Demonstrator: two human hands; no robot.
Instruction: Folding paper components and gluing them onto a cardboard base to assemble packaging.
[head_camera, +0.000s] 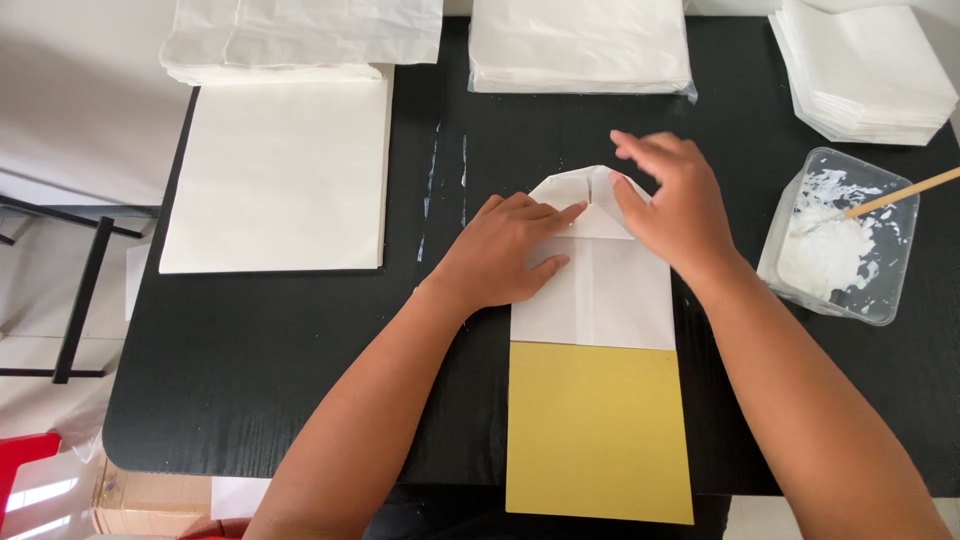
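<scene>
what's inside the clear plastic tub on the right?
The clear tub holds white paste, smeared up its walls, with a thin wooden stick resting in it. The stick's tip is buried in paste, so its end is not visible.

We are at a small craft workbench for making paper bags by hand. The black table (300, 380) carries stacks of white sheets (275, 175), bundles of folded paper (580, 45) along the far edge, a clear tub of white paste (838, 240) with a stick (900, 195) in it, and paste streaks (437, 170) on the tabletop.
</scene>
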